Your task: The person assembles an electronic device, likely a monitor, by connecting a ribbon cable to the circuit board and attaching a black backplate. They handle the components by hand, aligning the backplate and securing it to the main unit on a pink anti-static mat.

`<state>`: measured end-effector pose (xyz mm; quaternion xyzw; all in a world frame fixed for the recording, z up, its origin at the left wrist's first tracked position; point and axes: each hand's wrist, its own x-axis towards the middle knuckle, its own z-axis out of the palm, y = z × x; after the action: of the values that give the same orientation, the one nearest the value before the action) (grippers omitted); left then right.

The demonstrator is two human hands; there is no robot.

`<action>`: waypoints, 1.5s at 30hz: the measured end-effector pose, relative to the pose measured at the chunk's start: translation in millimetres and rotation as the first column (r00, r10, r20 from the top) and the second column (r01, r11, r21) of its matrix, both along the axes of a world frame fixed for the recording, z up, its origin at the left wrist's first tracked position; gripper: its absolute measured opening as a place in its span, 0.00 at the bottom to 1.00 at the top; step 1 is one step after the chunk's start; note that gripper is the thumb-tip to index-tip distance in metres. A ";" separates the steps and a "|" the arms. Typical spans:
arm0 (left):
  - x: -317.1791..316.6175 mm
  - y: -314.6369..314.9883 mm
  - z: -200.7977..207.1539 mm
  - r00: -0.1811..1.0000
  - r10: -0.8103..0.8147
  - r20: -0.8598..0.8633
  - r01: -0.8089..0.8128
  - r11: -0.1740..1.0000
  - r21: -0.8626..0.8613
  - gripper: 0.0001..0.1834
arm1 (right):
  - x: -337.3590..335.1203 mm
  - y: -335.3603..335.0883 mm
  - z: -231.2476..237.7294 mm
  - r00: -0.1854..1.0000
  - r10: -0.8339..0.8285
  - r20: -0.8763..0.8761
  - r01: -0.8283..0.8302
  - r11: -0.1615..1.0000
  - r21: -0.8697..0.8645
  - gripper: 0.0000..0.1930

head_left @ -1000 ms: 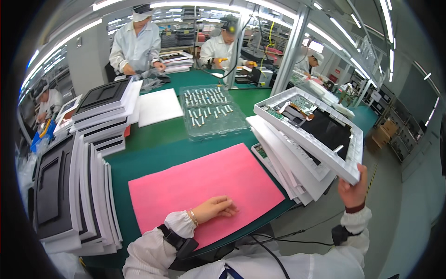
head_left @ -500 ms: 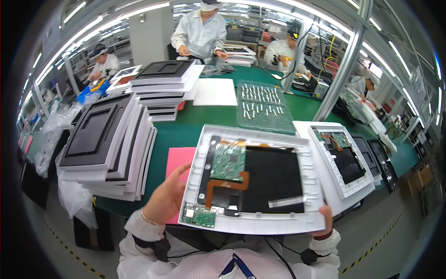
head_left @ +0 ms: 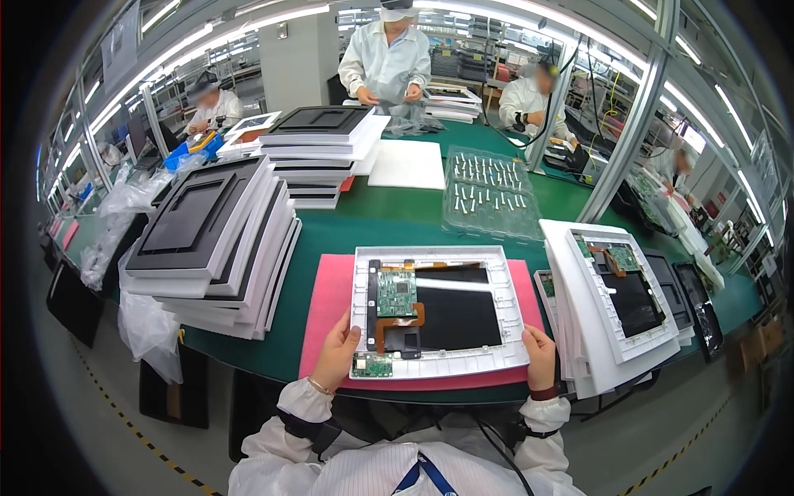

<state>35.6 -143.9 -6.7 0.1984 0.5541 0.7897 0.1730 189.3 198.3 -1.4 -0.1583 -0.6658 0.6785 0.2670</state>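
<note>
A white rectangular plastic display frame (head_left: 438,310), circuit side up, lies flat on the pink foam mat (head_left: 327,310) cushioning it. The left hand (head_left: 337,351) grips its seven-o'clock corner, the right hand (head_left: 540,354) its five-o'clock corner, steadying it. Similar frames (head_left: 616,302) are stacked at three o'clock on the green tabletop (head_left: 372,219).

A white-framed display panel (head_left: 438,310) lies flat, back side up, on a pink mat (head_left: 327,314) at the bench's near edge. Its black rear carries a green circuit board (head_left: 396,293), an orange flex cable (head_left: 397,324) and a smaller green board (head_left: 372,364) at the near-left corner.
</note>
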 end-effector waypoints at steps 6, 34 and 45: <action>-6.3 0.6 -9.1 1.000 -0.007 0.013 0.008 0.990 -0.137 0.28 | 8.4 -10.4 -2.1 0.981 -0.166 0.096 0.112 0.902 0.417 0.12; -40.3 -5.8 128.6 0.727 -0.572 -0.381 -0.362 0.153 -0.920 0.22 | 15.4 -33.1 -1.2 0.952 -0.295 0.081 0.217 0.838 0.501 0.11; -179.9 36.1 36.1 0.985 -0.013 0.171 0.007 0.999 0.037 0.18 | 11.8 -36.8 0.4 0.945 -0.325 0.028 0.259 0.800 0.541 0.11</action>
<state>-144.2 -107.8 29.4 0.1359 0.5218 0.8129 0.2204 201.1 161.5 -1.0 -0.2194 -0.8092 0.4081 0.3613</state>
